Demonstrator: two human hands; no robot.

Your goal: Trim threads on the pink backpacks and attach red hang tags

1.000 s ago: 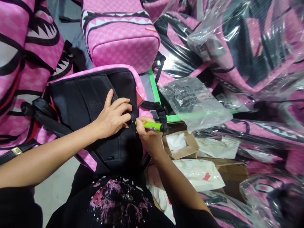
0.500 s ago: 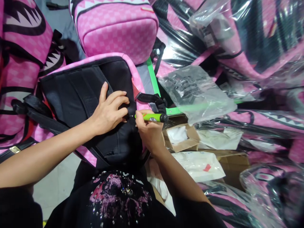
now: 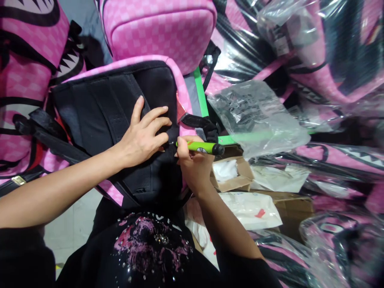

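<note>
Pink backpack (image 3: 114,108) lying back-panel up across the lap, black padded side facing the camera, pink checkered edge showing along the top and right. Left hand (image 3: 142,138) resting flat-ish on the black panel, fingers (image 3: 156,116) loosely together and curled at the tips, pressing the fabric down right next to the tool tip. Right hand (image 3: 193,164) gripping a green pen-shaped tool (image 3: 201,147), thumb and forefinger pinched round the shaft, other fingers tucked under (can't tell exactly how). Tool lying almost level, black end pointing right, tip meeting the black panel just beside the left fingertips. Black strap (image 3: 198,122) hanging off the right edge of the pack, touching the tool hand's knuckles or close to it.

Around it: another pink backpack (image 3: 159,30) standing just behind, more of them wrapped in clear plastic off to the right. Loose plastic bag (image 3: 255,116) lying near the tool, small open cardboard box (image 3: 231,174) just beside the right wrist, white paper packets (image 3: 249,208) below that.
</note>
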